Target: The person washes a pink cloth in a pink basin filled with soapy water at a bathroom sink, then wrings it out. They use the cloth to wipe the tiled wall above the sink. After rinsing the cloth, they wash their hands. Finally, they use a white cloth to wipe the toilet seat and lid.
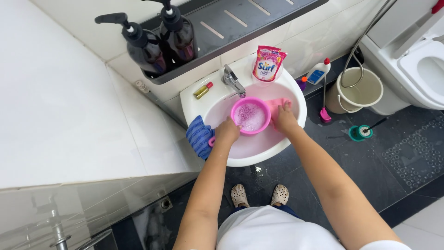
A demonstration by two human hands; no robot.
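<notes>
A pink bowl (250,115) with foamy water sits in the white sink (286,83) under the metal tap (233,81). My left hand (226,131) grips the bowl's near left rim. My right hand (285,119) presses on a pink cloth (276,105) lying in the basin just right of the bowl. A blue striped cloth (199,135) hangs over the sink's left edge by my left wrist.
A pink detergent pouch (268,63) stands on the sink's back rim, a small yellow tube (202,90) to the tap's left. Two dark pump bottles (159,41) sit on a shelf. On the floor: beige bucket (358,90), toilet (416,69), green brush holder (358,133).
</notes>
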